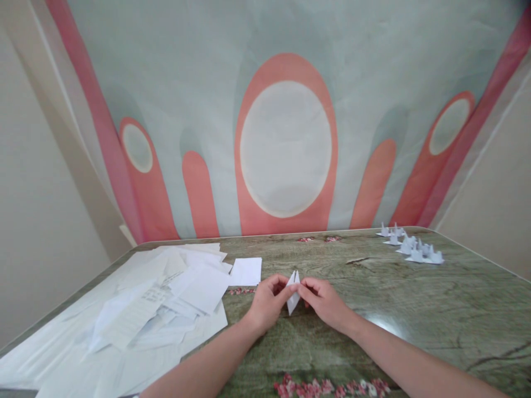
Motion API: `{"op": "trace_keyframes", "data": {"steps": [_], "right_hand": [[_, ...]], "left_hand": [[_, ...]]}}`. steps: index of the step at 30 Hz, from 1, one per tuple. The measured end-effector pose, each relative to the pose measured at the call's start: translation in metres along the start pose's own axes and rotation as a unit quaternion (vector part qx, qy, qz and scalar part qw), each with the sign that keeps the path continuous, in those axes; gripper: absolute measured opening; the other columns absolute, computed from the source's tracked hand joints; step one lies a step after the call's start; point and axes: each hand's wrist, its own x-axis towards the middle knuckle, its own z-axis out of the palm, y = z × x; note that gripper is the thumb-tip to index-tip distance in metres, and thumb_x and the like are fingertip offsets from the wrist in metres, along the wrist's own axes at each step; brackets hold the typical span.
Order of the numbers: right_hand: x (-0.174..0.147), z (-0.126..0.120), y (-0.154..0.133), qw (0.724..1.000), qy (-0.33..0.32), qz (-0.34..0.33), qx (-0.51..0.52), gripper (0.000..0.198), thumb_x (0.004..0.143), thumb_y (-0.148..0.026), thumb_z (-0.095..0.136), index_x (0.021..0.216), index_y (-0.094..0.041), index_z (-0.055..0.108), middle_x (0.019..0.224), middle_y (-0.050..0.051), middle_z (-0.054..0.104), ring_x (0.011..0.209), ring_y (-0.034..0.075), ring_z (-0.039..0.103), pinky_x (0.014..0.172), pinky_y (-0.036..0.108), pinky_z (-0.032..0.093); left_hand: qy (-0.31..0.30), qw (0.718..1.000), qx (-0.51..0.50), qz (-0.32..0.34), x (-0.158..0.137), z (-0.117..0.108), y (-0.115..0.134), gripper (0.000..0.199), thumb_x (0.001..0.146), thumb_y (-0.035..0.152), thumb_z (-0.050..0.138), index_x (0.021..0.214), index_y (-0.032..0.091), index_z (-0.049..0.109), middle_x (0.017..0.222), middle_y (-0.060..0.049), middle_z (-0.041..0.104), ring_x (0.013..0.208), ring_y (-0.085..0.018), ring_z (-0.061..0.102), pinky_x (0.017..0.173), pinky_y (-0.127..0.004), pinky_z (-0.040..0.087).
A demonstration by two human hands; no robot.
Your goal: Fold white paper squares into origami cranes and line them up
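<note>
Where I pinch: folded paper [292,304] held by left hand [267,301] and right hand [326,304], each grip narrow.
Paper pile [199,287]: its 9 o'clock.
Paper figures [409,245]: its 2 o'clock.

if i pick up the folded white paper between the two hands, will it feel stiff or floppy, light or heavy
The folded white paper is probably very light, being small and apparently only paper. Its creased, layered look suggests it would feel stiffer than a flat sheet. Its narrow upper tips may bend easily if pressed.
</note>
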Motion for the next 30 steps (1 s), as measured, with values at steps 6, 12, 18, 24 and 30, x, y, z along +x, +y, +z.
{"op": "trace_keyframes", "data": {"steps": [6, 12, 18, 24, 30], "right_hand": [[0.001, -0.001, -0.005, 0.995, 0.063, -0.008, 0.081, 0.025, 0.085, -0.042, 0.046, 0.084, -0.018, 0.054, 0.072, -0.001, 0.053, 0.06, 0.012, 0.048, 0.055, 0.024, 0.04], [-0.001, 0.001, 0.001, 0.992, 0.092, -0.042, 0.079, 0.026, 0.084, -0.035, 0.049, 0.105, -0.02, 0.05, 0.086, 0.002, 0.053, 0.066, 0.013, 0.051, 0.057, 0.024, 0.044], [-0.004, 0.0, -0.003, 0.99, 0.112, -0.079, 0.013, 0.018, 0.083, -0.029, 0.05, 0.099, -0.02, 0.054, 0.082, 0.002, 0.056, 0.067, 0.014, 0.051, 0.059, 0.025, 0.043], [-0.006, -0.001, -0.009, 0.984, 0.119, -0.13, -0.029, 0.013, 0.08, -0.019, 0.052, 0.093, -0.02, 0.054, 0.082, 0.001, 0.053, 0.063, 0.012, 0.049, 0.059, 0.026, 0.042], [-0.006, 0.0, -0.01, 0.974, 0.121, -0.179, -0.07, 0.015, 0.08, -0.015, 0.05, 0.094, -0.02, 0.055, 0.089, 0.003, 0.051, 0.065, 0.012, 0.05, 0.061, 0.026, 0.042]], "left_hand": [[-0.006, 0.999, -0.034, -0.02, 0.0, -0.002, 0.004, 0.027, 0.075, 0.04, 0.061, 0.08, 0.013, 0.063, 0.068, -0.001, 0.061, 0.06, -0.012, 0.051, 0.058, -0.021, 0.038], [-0.032, 0.999, -0.029, -0.022, 0.0, -0.002, 0.005, 0.03, 0.075, 0.042, 0.061, 0.081, 0.013, 0.064, 0.068, -0.001, 0.061, 0.06, -0.012, 0.05, 0.056, -0.021, 0.037], [-0.034, 0.999, -0.019, -0.023, 0.0, -0.003, 0.006, 0.032, 0.074, 0.044, 0.061, 0.079, 0.012, 0.063, 0.066, 0.0, 0.059, 0.06, -0.011, 0.049, 0.057, -0.021, 0.037], [-0.033, 0.999, -0.025, -0.024, -0.001, -0.002, 0.005, 0.031, 0.073, 0.042, 0.063, 0.076, 0.011, 0.061, 0.064, 0.0, 0.057, 0.058, -0.011, 0.048, 0.056, -0.021, 0.036], [-0.035, 0.998, -0.049, -0.028, 0.0, -0.001, 0.005, 0.032, 0.072, 0.043, 0.064, 0.075, 0.011, 0.059, 0.062, 0.001, 0.055, 0.057, -0.01, 0.046, 0.054, -0.02, 0.035]]}}
